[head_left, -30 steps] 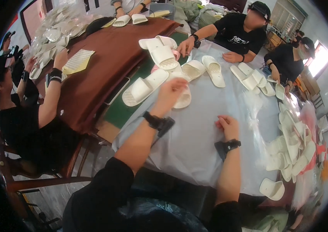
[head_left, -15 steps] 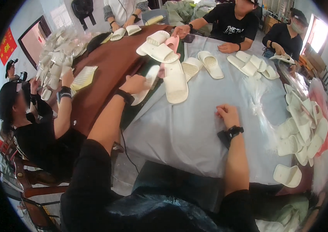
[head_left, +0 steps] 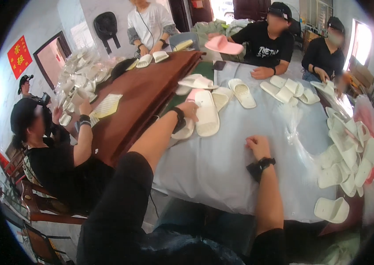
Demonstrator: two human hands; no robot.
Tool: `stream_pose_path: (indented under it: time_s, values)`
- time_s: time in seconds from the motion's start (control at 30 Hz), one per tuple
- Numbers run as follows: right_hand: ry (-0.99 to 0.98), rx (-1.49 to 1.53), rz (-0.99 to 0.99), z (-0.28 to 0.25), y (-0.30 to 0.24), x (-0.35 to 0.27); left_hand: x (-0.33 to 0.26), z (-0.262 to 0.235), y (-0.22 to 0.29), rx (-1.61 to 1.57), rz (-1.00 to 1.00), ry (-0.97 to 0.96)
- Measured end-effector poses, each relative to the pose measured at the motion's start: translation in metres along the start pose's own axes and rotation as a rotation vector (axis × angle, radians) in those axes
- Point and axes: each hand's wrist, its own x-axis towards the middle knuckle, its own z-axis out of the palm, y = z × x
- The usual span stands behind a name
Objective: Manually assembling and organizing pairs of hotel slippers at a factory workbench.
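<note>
"White slipper (head_left: 209, 114), the one by the left hand (head_left: 190, 110): where does it lie?"

"On the grey-covered worktop (head_left: 222, 176), just right of that hand, whose fingertips touch its left edge. I cannot tell whether they grip it (the thumb is hard to make out)."

"And the second slipper (head_left: 184, 131)?"

"Partly hidden by the same hand, close against the first. Just beyond, a pink slipper (head_left: 191, 94) shows only as a strip beneath the stacked white slippers (head_left: 197, 81)."

"What about the right hand (head_left: 258, 146)?"

"Well apart from the white slipper, to its right and nearer the body. Its fingers bend inward; the palm is out of sight, so I cannot tell whether they close or hold anything."

"Anything else hard to read?"

"Across the worktop, a co-worker's hand (head_left: 214, 36) is blurred, partly covered by a raised pink slipper (head_left: 224, 45). Over on the right, the slippers of a heap (head_left: 345, 150) overlap so much that single ones are difficult to separate. Both of the person's sleeves (head_left: 115, 207) run toward the lower edge, the right one cut off there."
</note>
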Motion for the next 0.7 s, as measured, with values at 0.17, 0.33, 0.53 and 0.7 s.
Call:
stream_pose_path:
  time_s: [0.17, 0.33, 0.53, 0.7]
  values:
    - [0.038, 0.01, -0.001, -0.009, 0.015, -0.002, -0.007, -0.032, 0.026, -0.085, -0.081, 0.027]
    - [0.102, 0.162, -0.039, -0.007, 0.0, 0.0, -0.049, -0.073, 0.043, -0.683, -0.205, 0.161]
    - [0.388, 0.232, -0.094, -0.048, 0.001, -0.011, -0.133, -0.06, 0.167, -1.921, 0.153, -0.022]
    - [0.432, 0.323, -0.07, -0.061, -0.017, -0.004, -0.122, 0.02, 0.172, -2.087, 0.137, -0.164]
